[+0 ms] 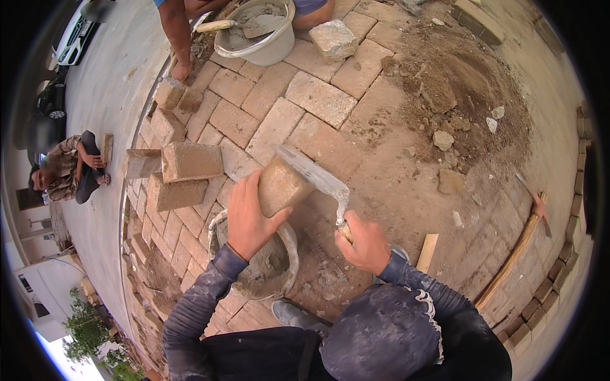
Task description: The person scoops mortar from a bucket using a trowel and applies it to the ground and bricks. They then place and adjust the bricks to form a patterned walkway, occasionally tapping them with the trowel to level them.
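bucket (293, 255), tub (274, 51): grey mortar (270, 261) | left grip (248, 218): clasping block (284, 188) | right grip (365, 244): clasping trowel (323, 179)

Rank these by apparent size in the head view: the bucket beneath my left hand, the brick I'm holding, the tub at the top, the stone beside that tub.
1. Bucket and tub: too alike to rank; your left hand partly hides the bucket.
2. Brick
3. Stone
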### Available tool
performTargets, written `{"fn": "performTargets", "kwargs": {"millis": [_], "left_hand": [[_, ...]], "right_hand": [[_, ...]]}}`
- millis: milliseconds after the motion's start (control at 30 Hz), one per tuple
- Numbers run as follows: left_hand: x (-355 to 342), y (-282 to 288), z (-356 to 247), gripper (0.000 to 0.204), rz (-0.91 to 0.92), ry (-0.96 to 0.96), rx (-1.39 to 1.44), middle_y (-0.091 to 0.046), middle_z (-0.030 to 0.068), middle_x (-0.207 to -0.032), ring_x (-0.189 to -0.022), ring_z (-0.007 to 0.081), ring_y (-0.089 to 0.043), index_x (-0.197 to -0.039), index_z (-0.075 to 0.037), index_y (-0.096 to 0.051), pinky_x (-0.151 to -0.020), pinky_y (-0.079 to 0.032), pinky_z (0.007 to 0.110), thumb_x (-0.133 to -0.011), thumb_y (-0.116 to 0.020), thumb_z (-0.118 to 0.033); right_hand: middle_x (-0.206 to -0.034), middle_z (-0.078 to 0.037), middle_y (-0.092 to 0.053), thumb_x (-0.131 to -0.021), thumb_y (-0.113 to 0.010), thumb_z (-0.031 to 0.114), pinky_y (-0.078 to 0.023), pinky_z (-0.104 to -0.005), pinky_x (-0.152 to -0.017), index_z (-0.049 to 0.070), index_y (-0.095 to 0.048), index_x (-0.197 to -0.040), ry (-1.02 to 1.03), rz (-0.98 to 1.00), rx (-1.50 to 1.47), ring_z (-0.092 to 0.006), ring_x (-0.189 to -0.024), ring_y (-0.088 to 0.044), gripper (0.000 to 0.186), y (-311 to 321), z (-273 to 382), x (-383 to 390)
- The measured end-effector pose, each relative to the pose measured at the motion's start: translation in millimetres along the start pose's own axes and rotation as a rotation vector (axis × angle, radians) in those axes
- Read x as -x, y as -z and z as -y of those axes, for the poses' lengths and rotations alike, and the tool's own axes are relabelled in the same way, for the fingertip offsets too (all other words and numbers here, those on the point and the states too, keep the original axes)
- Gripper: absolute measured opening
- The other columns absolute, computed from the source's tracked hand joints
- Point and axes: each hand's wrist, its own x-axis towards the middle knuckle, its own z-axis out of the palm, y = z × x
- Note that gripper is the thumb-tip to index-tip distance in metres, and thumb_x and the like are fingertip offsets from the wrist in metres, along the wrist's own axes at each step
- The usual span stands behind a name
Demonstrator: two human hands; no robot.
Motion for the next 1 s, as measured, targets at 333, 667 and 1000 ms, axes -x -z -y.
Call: {"fn": "performTargets", "kwargs": {"millis": [333, 667, 1000], "left_hand": [[-56, 10, -19, 0.100, 0.228, 0.437, 0.022, -0.070, 0.0244, -0.100, -0.095, 0.0382, -0.070, -0.137, 0.006, -0.046, -0.083, -0.055, 0.044, -0.075, -0.068, -0.071], [-78, 25, 2, 0.093, 0.345, 0.495, -0.197, -0.069, 0.0222, -0.077, -0.072, 0.0352, -0.070, -0.080, 0.002, -0.072, -0.066, -0.054, 0.046, -0.080, -0.047, -0.088], [-56, 5, -6, 0.079, 0.110, -0.166, -0.068, -0.059, 0.0200, -0.111, -0.102, 0.0372, -0.062, -0.130, -0.001, -0.055, -0.085, -0.052, 0.044, -0.062, -0.081, -0.033]], "right_hand": [[-0.080, -0.031, -0.063, -0.089, -0.061, 0.021, -0.048, -0.0551, -0.068, -0.001, -0.049, -0.109, -0.132, 0.035, 0.116, -0.0520, -0.079, -0.063, 0.031, 15, -53, -28], [-0.074, -0.029, -0.061, -0.090, -0.063, 0.021, -0.046, -0.0558, -0.062, 0.001, -0.049, -0.105, -0.084, -0.128, 0.036, -0.0510, -0.073, -0.061, 0.028, 4, -31, -1], [-0.076, -0.026, -0.061, -0.094, -0.063, 0.020, -0.044, -0.0509, -0.061, 0.001, -0.050, -0.112, -0.119, -0.191, -0.045, -0.0477, -0.073, -0.062, 0.030, -9, -12, 4]]}}
